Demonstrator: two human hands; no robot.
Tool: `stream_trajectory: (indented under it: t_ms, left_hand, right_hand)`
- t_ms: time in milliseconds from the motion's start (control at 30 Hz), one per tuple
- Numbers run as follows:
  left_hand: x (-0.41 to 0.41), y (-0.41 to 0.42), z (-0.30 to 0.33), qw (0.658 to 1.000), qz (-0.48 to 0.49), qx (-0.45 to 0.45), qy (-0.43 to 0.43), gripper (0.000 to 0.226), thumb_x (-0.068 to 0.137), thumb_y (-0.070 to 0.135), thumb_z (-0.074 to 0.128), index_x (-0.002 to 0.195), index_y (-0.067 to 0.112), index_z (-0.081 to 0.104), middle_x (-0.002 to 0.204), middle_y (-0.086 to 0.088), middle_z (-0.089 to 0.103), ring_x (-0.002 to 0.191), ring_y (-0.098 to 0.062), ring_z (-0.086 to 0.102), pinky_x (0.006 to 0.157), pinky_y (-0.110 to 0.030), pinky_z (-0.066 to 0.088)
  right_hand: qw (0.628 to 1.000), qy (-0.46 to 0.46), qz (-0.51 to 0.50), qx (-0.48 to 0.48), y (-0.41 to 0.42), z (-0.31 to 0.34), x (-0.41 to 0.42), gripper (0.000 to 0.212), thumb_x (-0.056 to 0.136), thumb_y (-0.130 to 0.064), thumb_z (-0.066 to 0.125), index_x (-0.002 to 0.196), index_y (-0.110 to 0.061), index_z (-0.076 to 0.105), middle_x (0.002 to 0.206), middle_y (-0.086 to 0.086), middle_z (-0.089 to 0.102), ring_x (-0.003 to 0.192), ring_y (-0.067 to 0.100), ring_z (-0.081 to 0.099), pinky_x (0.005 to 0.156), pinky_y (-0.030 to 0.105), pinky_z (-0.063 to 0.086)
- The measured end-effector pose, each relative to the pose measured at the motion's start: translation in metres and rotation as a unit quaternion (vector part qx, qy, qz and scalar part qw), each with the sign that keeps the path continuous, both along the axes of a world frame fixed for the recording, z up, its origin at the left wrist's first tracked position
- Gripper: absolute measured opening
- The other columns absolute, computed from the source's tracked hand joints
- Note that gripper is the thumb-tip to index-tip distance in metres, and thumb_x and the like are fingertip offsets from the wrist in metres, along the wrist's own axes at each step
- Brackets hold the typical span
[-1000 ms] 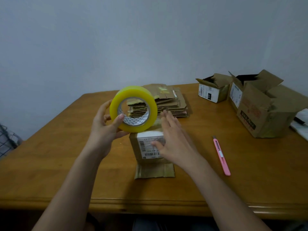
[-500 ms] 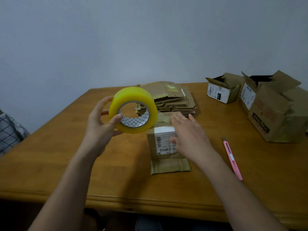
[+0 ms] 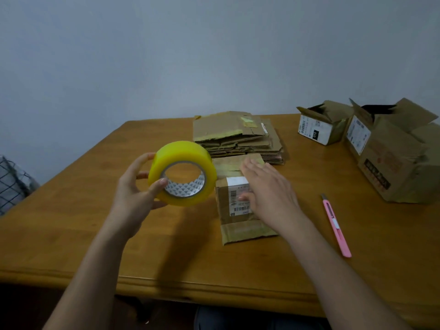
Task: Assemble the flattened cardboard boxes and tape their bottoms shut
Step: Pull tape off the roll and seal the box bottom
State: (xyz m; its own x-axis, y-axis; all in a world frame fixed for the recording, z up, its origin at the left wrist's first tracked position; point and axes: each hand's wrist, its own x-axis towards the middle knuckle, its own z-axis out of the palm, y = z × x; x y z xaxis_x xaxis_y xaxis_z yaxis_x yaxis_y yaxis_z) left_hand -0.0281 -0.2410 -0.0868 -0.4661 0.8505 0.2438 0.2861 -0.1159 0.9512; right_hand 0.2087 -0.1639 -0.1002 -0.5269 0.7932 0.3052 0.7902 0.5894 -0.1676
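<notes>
Wooden table (image 3: 71, 210), plain grey wall behind. Left hand (image 3: 133, 196) holds a yellow roll of packing tape (image 3: 182, 173) up off the table, on edge with the core facing the camera; thumb hooked over the near rim, fingers curled round the far side of the roll. Right hand (image 3: 269, 189) lies flat on a small cardboard box (image 3: 238, 198) standing at mid-table, fingers straight and close together across the box's top, thumb against the front face over the white barcode label (image 3: 238, 196). Top flaps of this box folded down; one flap (image 3: 247, 231) splays out flat on the table at the near side. Whether any tape is on the seam, cannot tell. Just behind the box, a stack of flattened cardboard boxes (image 3: 235, 136), edges ragged, old tape strips on the top sheet. Far right: small open box with a white label (image 3: 321, 122), flaps up; beside it a larger open box (image 3: 392, 151), also labelled, flaps spread. Pink utility knife (image 3: 335, 226) lies on the table to the right of the right forearm, apart from everything. Checked fabric (image 3: 12, 184) at the left edge, off the table.
</notes>
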Motion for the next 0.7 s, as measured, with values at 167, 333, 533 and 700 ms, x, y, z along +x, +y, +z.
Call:
stream_trajectory:
  t_ms: [167,333,533,700]
  left_hand:
    - [0.002,0.000,-0.011,1.000,0.000,0.007,-0.018,0.057,0.088,0.004,0.064,0.105,0.057,0.053,0.118,-0.010,0.052,0.105,-0.034,0.062,0.066,-0.043,0.060]
    - [-0.006,-0.005,-0.015,0.997,-0.027,-0.059,-0.033,0.048,0.088,0.007,0.066,0.118,0.040,0.048,0.120,-0.012,0.053,0.106,-0.031,0.062,0.076,-0.047,0.059]
    - [-0.008,-0.001,-0.012,0.995,-0.042,-0.093,-0.017,0.061,0.076,0.066,0.059,0.128,0.035,0.051,0.125,0.002,0.057,0.116,-0.018,0.054,0.094,-0.042,0.044]
    - [-0.003,0.011,0.001,0.994,-0.074,-0.060,0.061,0.048,0.080,0.063,0.061,0.122,0.038,0.059,0.115,0.001,0.062,0.104,-0.019,0.062,0.087,-0.038,0.051]
  right_hand:
    - [0.998,-0.058,-0.028,0.003,-0.004,0.007,-0.018,0.093,0.090,-0.056,0.054,0.154,-0.006,0.009,0.162,0.012,0.007,0.150,0.022,0.005,0.120,0.037,-0.004]
    - [0.999,0.011,-0.034,-0.002,-0.005,-0.008,-0.029,0.106,0.079,-0.085,0.026,0.155,-0.014,0.009,0.163,0.004,0.005,0.150,0.017,0.006,0.119,0.036,0.001]
    - [0.999,0.021,-0.031,0.010,-0.002,-0.008,-0.026,0.104,0.077,-0.086,0.025,0.155,-0.018,0.015,0.163,0.000,0.009,0.149,0.014,0.010,0.119,0.034,0.003]
    - [0.998,0.045,-0.041,0.024,0.001,-0.011,-0.024,0.093,0.082,-0.082,0.033,0.152,-0.022,0.027,0.161,-0.004,0.020,0.147,0.011,0.019,0.118,0.033,0.009]
